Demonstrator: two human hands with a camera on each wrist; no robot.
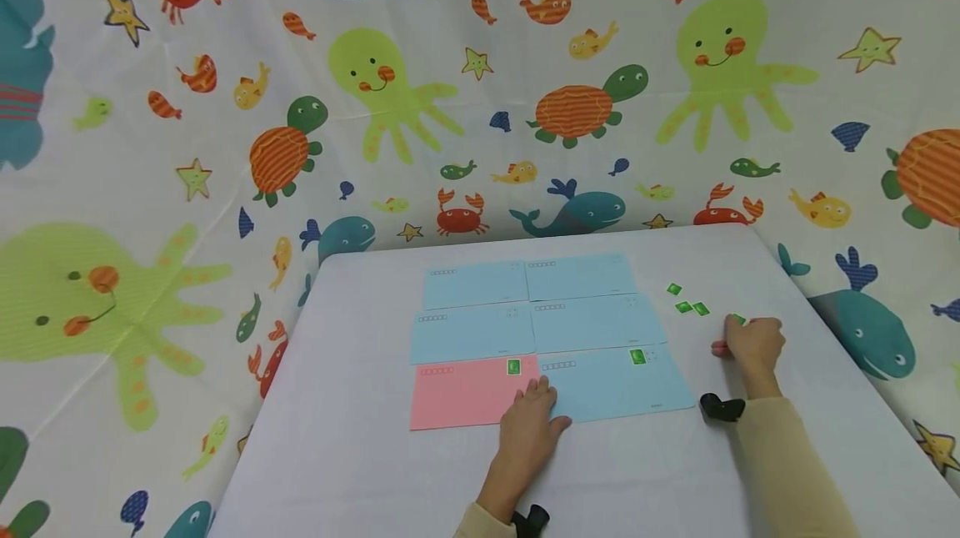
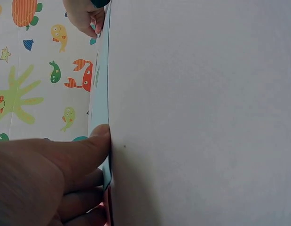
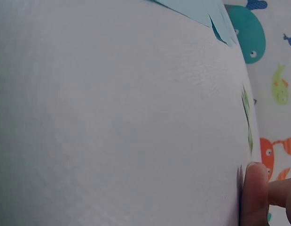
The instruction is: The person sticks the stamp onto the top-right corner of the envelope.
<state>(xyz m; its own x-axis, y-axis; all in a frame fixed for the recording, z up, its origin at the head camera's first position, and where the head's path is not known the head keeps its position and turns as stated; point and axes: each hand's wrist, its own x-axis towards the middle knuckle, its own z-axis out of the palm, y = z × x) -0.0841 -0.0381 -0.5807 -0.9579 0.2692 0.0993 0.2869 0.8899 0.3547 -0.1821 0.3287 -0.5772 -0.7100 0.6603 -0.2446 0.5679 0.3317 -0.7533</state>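
My left hand [image 1: 528, 421] lies spread over the meeting edges of a pink envelope [image 1: 457, 398] and the front right blue envelope [image 1: 600, 394]. In the left wrist view its thumb [image 2: 98, 139] rests along the blue paper's near edge. Each of these two envelopes bears a green stamp near its top right corner, one on the pink [image 1: 513, 367] and one on the blue [image 1: 637, 357]. Right of them, my right hand [image 1: 753, 350] has curled fingers at a loose green stamp [image 1: 738, 319], partly hidden by the hand. The right wrist view shows the thumb [image 3: 255, 193] low over the table.
Several more blue envelopes [image 1: 480, 286] form rows behind, without green stamps. Loose green stamps [image 1: 683, 307] lie between the envelopes and my right hand. The white table [image 1: 337, 438] reaches back to a sea-animal cloth [image 1: 420, 12]. Black straps [image 1: 722, 407] circle both wrists.
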